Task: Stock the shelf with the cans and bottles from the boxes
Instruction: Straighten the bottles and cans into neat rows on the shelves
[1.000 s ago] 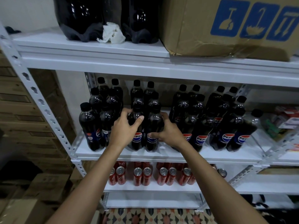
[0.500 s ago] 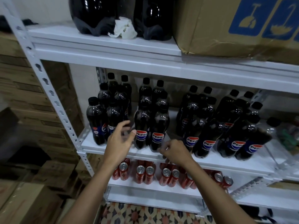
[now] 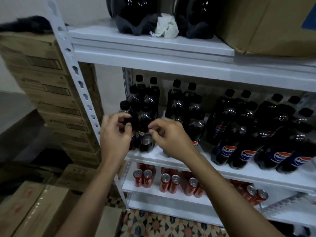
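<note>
Rows of dark Pepsi bottles stand on the middle board of the white shelf (image 3: 184, 160). My left hand (image 3: 114, 135) curls round the front-left Pepsi bottle (image 3: 124, 108) at the shelf's left end. My right hand (image 3: 171, 136) has curled fingertips against the right side of the neighbouring front bottle (image 3: 145, 124). Both hands are blurred by motion. More Pepsi bottles (image 3: 248, 134) fill the shelf to the right. Red cans (image 3: 165, 183) stand in pairs on the board below.
Large dark bottles (image 3: 135, 14), a crumpled white tissue (image 3: 165, 28) and a cardboard box (image 3: 266, 23) sit on the top board. Stacked cartons (image 3: 42, 74) rise left of the shelf post, with more boxes (image 3: 30, 207) on the floor. Patterned tiles (image 3: 162, 223) lie below.
Both hands left the middle pair of bottles, drew back, then moved left to the leftmost group. The view has swung left and closer to the shelf.
</note>
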